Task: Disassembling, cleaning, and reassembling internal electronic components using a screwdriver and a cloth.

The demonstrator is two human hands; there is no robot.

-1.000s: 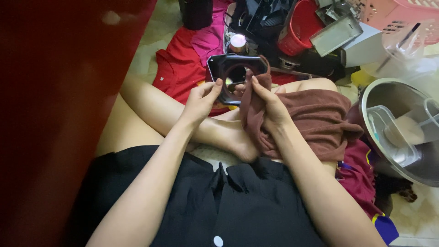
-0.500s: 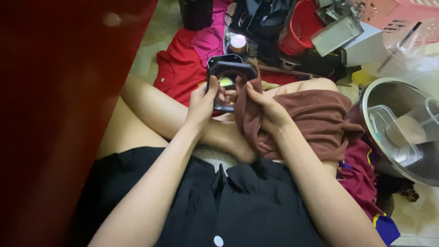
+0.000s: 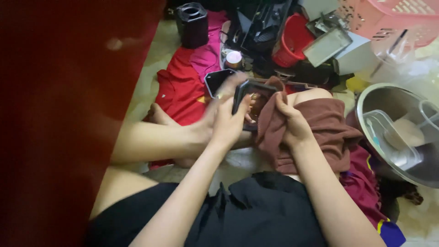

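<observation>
My left hand [image 3: 231, 121] grips a small black-framed, mirror-like square [image 3: 250, 98], tilted up on its edge above my crossed legs. My right hand [image 3: 290, 122] is closed on a bunched brown cloth [image 3: 322, 132] and presses it against the right side of the square. The rest of the cloth drapes over my right knee. A second black square piece [image 3: 215, 81] shows just beyond my left hand, over the red garment [image 3: 178, 98]. Whether it is joined to the held square is hidden by motion blur.
A steel bowl [image 3: 366, 98] holding clear plastic containers sits at the right. Beyond my knees are a red bucket [image 3: 292, 43], a pink basket [image 3: 393, 18], a black cylinder [image 3: 192, 24], a small white-lidded jar [image 3: 234, 58] and dark clutter. A red panel [image 3: 55, 114] fills the left.
My left hand has tipped the black square from flat-facing to nearly edge-on. The cloth in my right hand has shifted onto its right side. A second black piece now shows behind.
</observation>
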